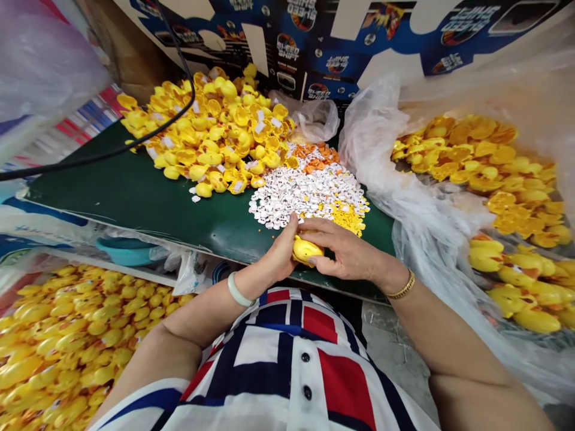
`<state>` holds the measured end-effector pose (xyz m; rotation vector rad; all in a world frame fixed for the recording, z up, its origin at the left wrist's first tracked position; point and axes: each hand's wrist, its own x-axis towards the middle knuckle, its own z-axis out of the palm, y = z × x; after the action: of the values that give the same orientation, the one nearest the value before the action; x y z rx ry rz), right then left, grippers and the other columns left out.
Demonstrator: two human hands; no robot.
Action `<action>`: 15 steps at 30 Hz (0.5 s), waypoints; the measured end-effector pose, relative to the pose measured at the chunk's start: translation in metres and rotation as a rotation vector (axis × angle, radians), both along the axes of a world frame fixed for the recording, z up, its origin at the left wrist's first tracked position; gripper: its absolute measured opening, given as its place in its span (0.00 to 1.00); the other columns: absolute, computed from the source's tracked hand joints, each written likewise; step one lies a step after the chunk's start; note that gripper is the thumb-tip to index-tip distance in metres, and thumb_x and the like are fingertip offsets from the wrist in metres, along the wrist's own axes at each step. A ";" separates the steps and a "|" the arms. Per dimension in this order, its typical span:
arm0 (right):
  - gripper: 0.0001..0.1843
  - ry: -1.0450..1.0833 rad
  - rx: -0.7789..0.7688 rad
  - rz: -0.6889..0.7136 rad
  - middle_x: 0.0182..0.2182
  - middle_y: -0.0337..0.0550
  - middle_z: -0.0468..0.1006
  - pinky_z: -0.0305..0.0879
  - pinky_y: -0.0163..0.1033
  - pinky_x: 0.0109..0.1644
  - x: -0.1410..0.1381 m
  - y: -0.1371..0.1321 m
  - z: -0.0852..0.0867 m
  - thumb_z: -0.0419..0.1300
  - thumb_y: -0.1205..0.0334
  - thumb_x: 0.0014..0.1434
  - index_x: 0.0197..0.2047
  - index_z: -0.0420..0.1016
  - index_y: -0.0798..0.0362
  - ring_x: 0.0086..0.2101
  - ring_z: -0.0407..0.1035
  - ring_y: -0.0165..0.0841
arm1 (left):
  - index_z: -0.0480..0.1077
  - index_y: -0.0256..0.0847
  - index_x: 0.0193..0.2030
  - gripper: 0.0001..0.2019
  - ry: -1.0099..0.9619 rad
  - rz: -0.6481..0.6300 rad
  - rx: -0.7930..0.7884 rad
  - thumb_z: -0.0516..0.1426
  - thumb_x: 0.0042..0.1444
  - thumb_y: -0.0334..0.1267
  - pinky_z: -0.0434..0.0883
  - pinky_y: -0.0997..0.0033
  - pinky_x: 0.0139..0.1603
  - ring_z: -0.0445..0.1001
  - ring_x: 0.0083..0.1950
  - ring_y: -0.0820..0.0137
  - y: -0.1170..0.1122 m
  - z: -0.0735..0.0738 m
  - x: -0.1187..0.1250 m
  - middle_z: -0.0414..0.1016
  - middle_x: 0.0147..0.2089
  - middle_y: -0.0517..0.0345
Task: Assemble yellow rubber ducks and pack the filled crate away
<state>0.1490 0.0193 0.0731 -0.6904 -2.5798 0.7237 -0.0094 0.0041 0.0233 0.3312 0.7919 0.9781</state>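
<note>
A small yellow plastic duck part (306,250) is held between my two hands, just over the front edge of the green table. My left hand (284,248) grips its left side, thumb pointing up. From the right, my right hand (344,248) closes fingers and thumb around the other side. The palms hide some of the part. Right behind my hands lies a heap of small white pieces (287,194) with dark dots. Small yellow pieces (350,216) and orange pieces (317,157) adjoin that heap.
A big pile of yellow duck shells (220,129) covers the table's back left. A clear plastic bag (381,137) at right borders more yellow shells (485,149). Many yellow ducks (90,335) fill a container at lower left, near a teal basin (126,250). A black cable (179,114) hangs across.
</note>
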 end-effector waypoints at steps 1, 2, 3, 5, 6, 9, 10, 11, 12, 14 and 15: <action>0.17 -0.006 -0.019 0.002 0.59 0.48 0.69 0.61 0.52 0.65 0.000 0.000 0.000 0.57 0.64 0.61 0.53 0.74 0.50 0.58 0.64 0.42 | 0.75 0.34 0.47 0.30 -0.023 -0.021 -0.001 0.51 0.62 0.62 0.73 0.70 0.38 0.77 0.37 0.66 0.000 0.000 0.000 0.80 0.38 0.48; 0.17 -0.011 -0.030 -0.002 0.60 0.48 0.69 0.61 0.52 0.65 0.000 0.000 -0.001 0.57 0.64 0.61 0.53 0.74 0.50 0.58 0.64 0.43 | 0.75 0.34 0.47 0.30 -0.052 -0.044 -0.003 0.50 0.62 0.62 0.73 0.70 0.37 0.77 0.38 0.67 0.000 0.000 -0.001 0.80 0.39 0.49; 0.17 -0.013 -0.030 -0.011 0.60 0.48 0.69 0.61 0.52 0.66 -0.001 -0.001 -0.002 0.57 0.64 0.61 0.53 0.73 0.50 0.59 0.63 0.43 | 0.75 0.35 0.48 0.30 -0.079 -0.068 -0.006 0.50 0.62 0.62 0.73 0.70 0.37 0.78 0.38 0.66 -0.001 -0.001 -0.001 0.80 0.39 0.49; 0.19 -0.009 -0.006 -0.037 0.61 0.50 0.68 0.58 0.54 0.67 -0.002 -0.003 -0.004 0.56 0.64 0.61 0.55 0.73 0.50 0.61 0.61 0.44 | 0.75 0.35 0.49 0.31 -0.106 -0.101 -0.002 0.50 0.61 0.64 0.74 0.69 0.39 0.78 0.41 0.65 -0.002 -0.003 -0.002 0.80 0.42 0.48; 0.19 -0.008 0.001 -0.045 0.61 0.50 0.67 0.57 0.54 0.68 -0.002 -0.004 -0.005 0.56 0.64 0.61 0.55 0.72 0.51 0.61 0.61 0.44 | 0.75 0.36 0.50 0.32 -0.099 -0.107 0.008 0.50 0.60 0.64 0.75 0.68 0.40 0.78 0.42 0.64 -0.003 -0.003 -0.001 0.80 0.43 0.47; 0.18 -0.011 -0.033 0.000 0.61 0.49 0.68 0.59 0.53 0.66 0.000 -0.003 -0.006 0.54 0.62 0.63 0.55 0.72 0.50 0.60 0.62 0.43 | 0.75 0.36 0.52 0.31 -0.015 -0.076 0.047 0.51 0.61 0.63 0.75 0.67 0.44 0.78 0.47 0.61 -0.007 -0.006 0.002 0.80 0.46 0.46; 0.17 -0.009 -0.046 0.017 0.61 0.49 0.68 0.60 0.53 0.66 0.001 -0.002 -0.006 0.54 0.61 0.64 0.55 0.73 0.50 0.59 0.63 0.43 | 0.74 0.36 0.53 0.31 0.009 -0.057 0.056 0.51 0.61 0.62 0.75 0.67 0.45 0.78 0.49 0.61 -0.008 -0.006 0.002 0.80 0.47 0.46; 0.17 -0.007 -0.051 0.028 0.61 0.49 0.69 0.60 0.53 0.66 0.002 -0.001 -0.006 0.54 0.61 0.65 0.56 0.73 0.50 0.59 0.63 0.42 | 0.74 0.36 0.53 0.31 0.017 -0.049 0.063 0.50 0.61 0.62 0.75 0.67 0.46 0.78 0.50 0.61 -0.009 -0.006 0.003 0.80 0.48 0.46; 0.18 -0.007 -0.048 0.030 0.61 0.49 0.69 0.59 0.53 0.66 0.003 0.000 -0.005 0.54 0.61 0.65 0.56 0.72 0.50 0.60 0.63 0.42 | 0.74 0.36 0.54 0.31 0.003 -0.056 0.068 0.50 0.61 0.63 0.75 0.67 0.46 0.77 0.51 0.61 -0.010 -0.006 0.003 0.80 0.49 0.46; 0.18 -0.015 -0.031 0.012 0.61 0.48 0.69 0.58 0.53 0.67 0.003 -0.001 -0.005 0.54 0.61 0.65 0.57 0.72 0.49 0.60 0.63 0.42 | 0.75 0.36 0.53 0.33 -0.066 -0.100 0.075 0.49 0.61 0.65 0.76 0.67 0.46 0.77 0.52 0.60 -0.010 -0.006 0.001 0.79 0.50 0.45; 0.19 -0.022 -0.020 0.000 0.60 0.48 0.69 0.59 0.54 0.67 0.002 -0.002 -0.006 0.54 0.61 0.65 0.58 0.72 0.49 0.60 0.62 0.43 | 0.75 0.35 0.52 0.33 -0.103 -0.122 0.078 0.49 0.60 0.65 0.76 0.66 0.46 0.77 0.52 0.60 -0.009 -0.005 0.000 0.79 0.49 0.45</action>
<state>0.1508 0.0178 0.0672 -0.7090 -2.5960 0.7464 -0.0093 -0.0052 0.0180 0.3893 0.6332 0.9056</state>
